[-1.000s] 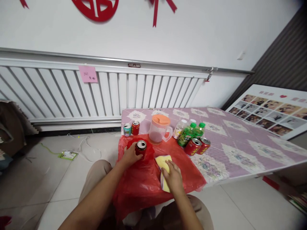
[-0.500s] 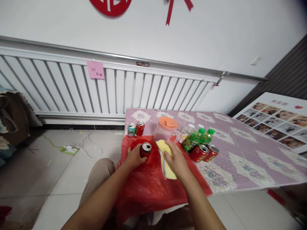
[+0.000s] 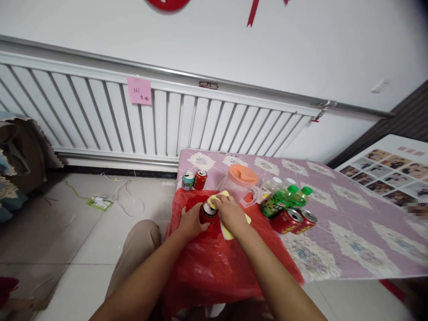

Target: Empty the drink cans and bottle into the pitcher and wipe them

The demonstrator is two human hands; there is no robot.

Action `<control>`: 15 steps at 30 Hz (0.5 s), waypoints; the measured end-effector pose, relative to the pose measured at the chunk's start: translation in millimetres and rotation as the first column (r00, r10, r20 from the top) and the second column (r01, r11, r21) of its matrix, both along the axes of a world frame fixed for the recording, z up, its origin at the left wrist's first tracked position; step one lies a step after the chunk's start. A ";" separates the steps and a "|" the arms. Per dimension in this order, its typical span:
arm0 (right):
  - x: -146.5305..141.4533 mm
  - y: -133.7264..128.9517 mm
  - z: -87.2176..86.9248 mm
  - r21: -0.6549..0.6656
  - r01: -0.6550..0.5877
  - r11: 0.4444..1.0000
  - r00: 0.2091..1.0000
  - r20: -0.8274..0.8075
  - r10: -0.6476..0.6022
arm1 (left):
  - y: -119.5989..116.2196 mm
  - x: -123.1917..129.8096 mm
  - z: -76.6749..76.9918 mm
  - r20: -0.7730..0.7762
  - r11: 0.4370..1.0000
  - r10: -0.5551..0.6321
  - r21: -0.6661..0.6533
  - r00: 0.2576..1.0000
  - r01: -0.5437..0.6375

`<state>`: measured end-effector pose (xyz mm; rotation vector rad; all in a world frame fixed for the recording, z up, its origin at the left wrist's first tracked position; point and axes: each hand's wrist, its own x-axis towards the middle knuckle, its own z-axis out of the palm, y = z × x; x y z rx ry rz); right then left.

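— Clamped on what?
— Closed the left hand (image 3: 193,222) round a dark can (image 3: 208,217), near left; with the right hand (image 3: 230,213), pinched a yellow cloth (image 3: 226,233) onto its top.
— At which step?
— Looked like wiping; seemed to call for a firm left grip.
— Pointed which way?
— Pointed top up, long axis near vertical, in or over a red basin (image 3: 191,202), nearer than the orange-lidded pitcher (image 3: 238,183).

Reads "361" (image 3: 137,90) in handwriting on the pink note (image 3: 140,84), beyond the fingers (image 3: 220,203) and to their left, above smaller characters too unclear to make out. Too small to decipher on the red cans (image 3: 284,221) and green bottles (image 3: 278,203), right of the fingers.
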<state>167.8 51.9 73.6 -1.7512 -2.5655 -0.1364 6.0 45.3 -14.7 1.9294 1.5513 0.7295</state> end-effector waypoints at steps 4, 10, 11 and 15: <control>1.8 -0.5 -0.3 -0.009 -0.048 0.999 0.998 0.043 0.048 | 0.1 0.0 0.4 -0.024 1.000 0.005 -0.008 1.000 -0.005; 4.3 -6.5 5.5 -0.009 -0.096 0.995 0.987 0.127 0.096 | 0.3 0.6 0.0 -0.024 1.000 0.006 0.000 1.000 -0.006; 4.5 -7.5 6.7 -0.012 -0.106 0.994 0.986 0.131 0.107 | 0.2 0.5 0.1 -0.024 1.000 0.007 0.001 1.000 -0.007; 4.6 -11.4 10.5 -0.034 -0.118 0.992 0.982 0.145 0.121 | -0.5 -0.1 0.9 -0.017 1.000 0.012 0.011 1.000 -0.011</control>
